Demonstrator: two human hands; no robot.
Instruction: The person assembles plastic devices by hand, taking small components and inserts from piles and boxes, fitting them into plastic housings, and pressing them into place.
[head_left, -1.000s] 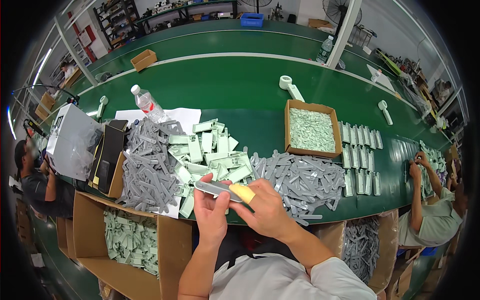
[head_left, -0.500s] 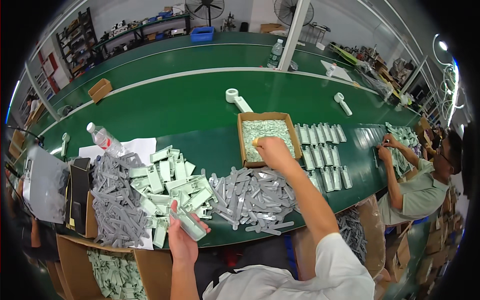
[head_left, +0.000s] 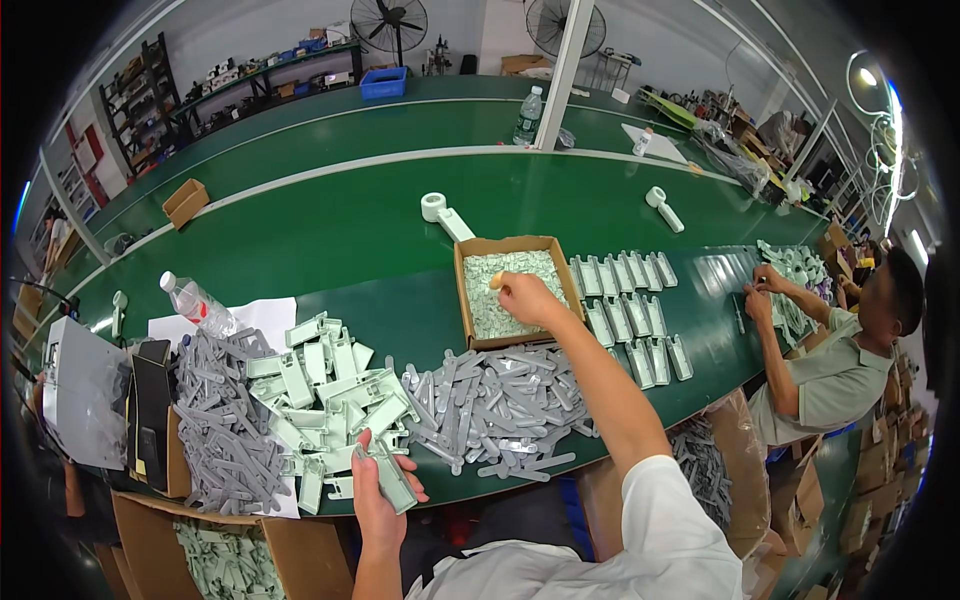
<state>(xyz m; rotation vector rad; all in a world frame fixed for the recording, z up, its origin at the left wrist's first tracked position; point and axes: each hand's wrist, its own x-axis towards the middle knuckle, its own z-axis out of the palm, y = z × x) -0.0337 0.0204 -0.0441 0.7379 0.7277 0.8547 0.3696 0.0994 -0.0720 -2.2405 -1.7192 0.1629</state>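
Observation:
My left hand (head_left: 380, 505), palm up near the front edge of the table, holds a pale green plastic housing (head_left: 394, 482), long and hollow like a shallow trough. My right hand (head_left: 530, 300) reaches over a shallow cardboard box (head_left: 462, 290) filled with small pale green plastic pieces (head_left: 505, 318). Its fingers are pinched together, with a yellow covering or object at one fingertip; anything between them is too small to make out. Beside my left hand lies a heap of matching pale green housings (head_left: 335, 385). Loose grey plastic strips (head_left: 500, 405) are piled between my arms.
Right of the box, housings (head_left: 625, 315) stand in rows. Another grey strip pile (head_left: 230, 420) and a plastic bottle (head_left: 200, 305) are at left. Open cartons of parts (head_left: 310, 555) sit below the table edge. A co-worker (head_left: 830, 370) works at the right.
The whole view has shifted slightly. My right hand has moved a little farther over the small pieces in the box. My left hand still holds the housing, slightly nearer to me.

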